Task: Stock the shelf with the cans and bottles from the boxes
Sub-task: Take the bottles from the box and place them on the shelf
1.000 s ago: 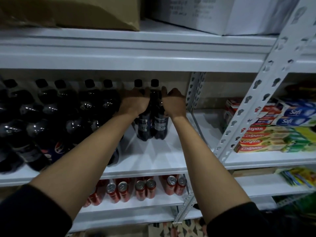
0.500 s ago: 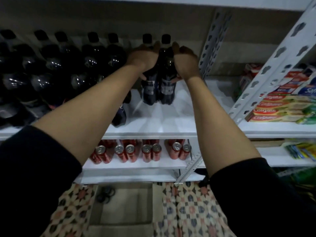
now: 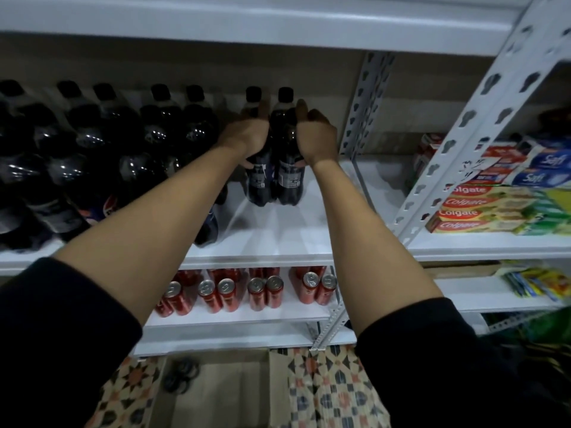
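Dark plastic, full of cola, is what I have under both palms in the head view, the only view there is. Two bottles stand side by side on the white shelf (image 3: 278,239), toward its far right part, just left of the perforated upright (image 3: 366,103). My left hand (image 3: 245,135) wraps the shoulder of the left bottle (image 3: 259,177), and my right hand (image 3: 315,135) wraps the shoulder of the right bottle (image 3: 289,177). The two bottles touch each other, and both bases appear to sit on the board.

I judge them heavy for their size, since they look full, with stiff walls that give a little under a squeeze and smooth sides that could slip. The shoulder below the cap is the sensible place to hold: it narrows there, so my fingers can curl round it and steer the base. The label band lower down would be a second choice.

My fingers are curled round each bottle, thumbs up near the necks, gripping rather than resting. How tightly, I cannot tell.

To the left, the row of dark bottles (image 3: 92,143) fills the shelf, near my pair. On the shelf below stand red cans (image 3: 265,291). On the floor near me lies an open cardboard box (image 3: 216,393). Toothpaste cartons (image 3: 475,208) sit in the bay to the right.
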